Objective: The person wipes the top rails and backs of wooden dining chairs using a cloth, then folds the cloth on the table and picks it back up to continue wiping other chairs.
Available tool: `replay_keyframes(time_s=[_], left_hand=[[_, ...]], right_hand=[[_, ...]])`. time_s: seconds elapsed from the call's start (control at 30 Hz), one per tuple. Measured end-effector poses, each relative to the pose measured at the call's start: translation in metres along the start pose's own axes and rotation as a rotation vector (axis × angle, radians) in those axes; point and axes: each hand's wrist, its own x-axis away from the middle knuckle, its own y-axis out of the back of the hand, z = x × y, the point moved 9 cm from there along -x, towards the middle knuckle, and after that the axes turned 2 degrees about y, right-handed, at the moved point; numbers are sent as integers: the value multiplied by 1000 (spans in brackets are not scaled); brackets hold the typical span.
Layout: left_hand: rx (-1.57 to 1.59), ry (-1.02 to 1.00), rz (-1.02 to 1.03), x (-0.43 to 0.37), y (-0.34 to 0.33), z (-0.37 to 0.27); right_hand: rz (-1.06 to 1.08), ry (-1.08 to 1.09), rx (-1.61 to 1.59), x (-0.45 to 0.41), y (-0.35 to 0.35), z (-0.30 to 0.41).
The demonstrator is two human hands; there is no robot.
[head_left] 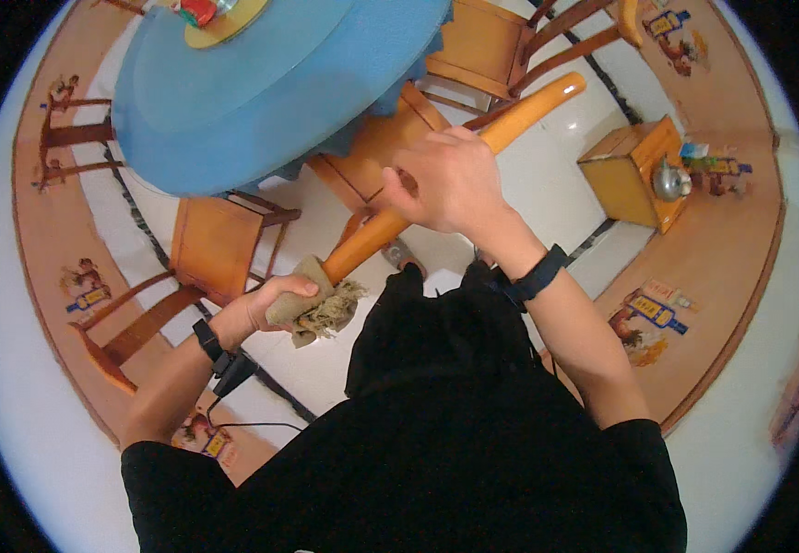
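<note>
A polished wooden chair's top rail [532, 110] runs diagonally before me. My right hand [448, 180] is curled over the middle of the rail, and its thumb stands out to the left. At the rail's lower left end, my left hand [285, 296] grips a frayed beige-grey cloth [330, 312], which is folded around that end. Loose threads hang from the cloth. Beyond the rail lies this chair's seat [378, 155], partly under the table's blue cover. Most of the chair's back is hidden by the rail and my right hand.
A round table [233, 155] with a blue cover stands ahead, with a yellow disc [233, 31] on top. Other wooden chairs stand to the left [216, 242] and right [479, 48]. A wooden cabinet [631, 169] holding a metal kettle [669, 181] stands against the right wall.
</note>
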Motion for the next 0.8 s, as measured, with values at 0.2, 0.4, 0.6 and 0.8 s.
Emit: replay_keyframes(time_s=[0.2, 0.4, 0.6, 0.8], left_hand=[[318, -359, -4, -35, -1, 9], [754, -651, 422, -55, -16, 20], [1055, -939, 724, -91, -36, 51], [381, -1695, 380, 68, -56, 75]], right_hand=[[39, 7, 95, -3, -9, 3], [100, 52, 103, -14, -17, 19], [135, 60, 83, -4, -17, 14], [68, 65, 85, -2, -10, 13]])
